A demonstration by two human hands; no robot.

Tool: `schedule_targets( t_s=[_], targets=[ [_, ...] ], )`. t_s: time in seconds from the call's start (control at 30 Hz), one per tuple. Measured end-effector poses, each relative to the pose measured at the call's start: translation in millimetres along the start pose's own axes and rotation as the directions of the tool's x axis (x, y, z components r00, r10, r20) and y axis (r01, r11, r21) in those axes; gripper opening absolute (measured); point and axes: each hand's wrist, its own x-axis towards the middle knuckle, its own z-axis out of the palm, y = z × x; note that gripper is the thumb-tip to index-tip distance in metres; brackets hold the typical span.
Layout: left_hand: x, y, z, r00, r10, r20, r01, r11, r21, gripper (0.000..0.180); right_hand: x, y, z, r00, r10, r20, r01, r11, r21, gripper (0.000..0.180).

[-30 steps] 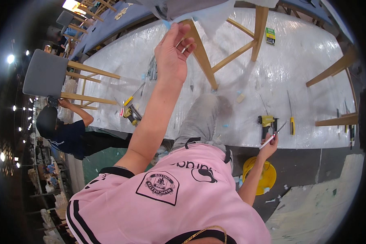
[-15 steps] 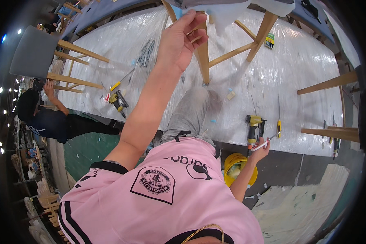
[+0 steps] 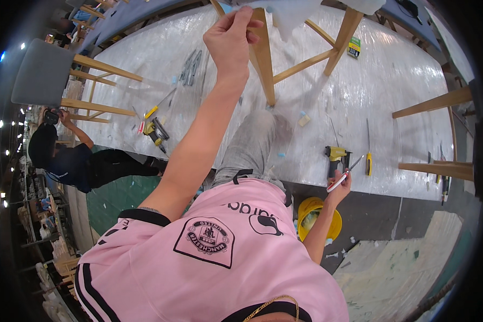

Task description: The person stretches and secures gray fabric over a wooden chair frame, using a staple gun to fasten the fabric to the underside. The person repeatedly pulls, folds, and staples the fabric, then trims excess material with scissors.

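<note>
At the top, my left hand (image 3: 232,40) is raised beside the wooden leg (image 3: 263,64) of a chair standing on the plastic-covered table (image 3: 392,91). Its thumb and fingertips are pinched together; what is between them, if anything, I cannot make out. White, thin material (image 3: 292,19) hangs from the chair beside the leg, and most of the seat is out of view. Lower right, my right hand (image 3: 342,185) grips scissors (image 3: 335,184) with red-and-white handles, the blades pointing up and right. Right by that hand lies a yellow-and-black staple gun (image 3: 336,156).
A yellow-handled screwdriver (image 3: 368,163) lies right of the staple gun. Below the table edge stands a yellow bucket (image 3: 335,228). Another staple gun (image 3: 155,134) lies at left, near a grey-seated chair (image 3: 40,72) and another person (image 3: 70,163). Metal strips (image 3: 190,67) lie farther back.
My left hand has shifted up and slightly left, and its fingers have drawn together. The scissors in my right hand have turned so their blades point more upward. The other person's arms have risen slightly.
</note>
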Motion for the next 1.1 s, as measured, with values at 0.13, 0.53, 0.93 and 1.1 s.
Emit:
schedule_targets(
  t_s=[0.13,0.53,0.93,1.1],
  targets=[
    [-1,-2,4,0.999,0.036,-0.006,-0.036,0.998,-0.047,0.015,-2,-12,-5,0.998,0.040,-0.042,-0.040,0.999,-0.014,0.048],
    [-4,2,-8,0.996,-0.059,0.070,0.059,0.998,-0.004,0.025,-12,-54,7,1.000,0.024,0.019,-0.022,0.997,-0.071,0.049],
    [23,-23,-55,0.857,-0.337,0.391,0.490,0.767,-0.414,0.034,-39,-309,121,0.631,-0.168,0.757,0.624,0.690,-0.367,0.051],
    [29,-18,-57,0.854,-0.335,0.398,0.520,0.544,-0.658,0.020,-106,-384,210,0.354,-0.072,0.933,0.771,0.587,-0.247,0.044]
  ],
)
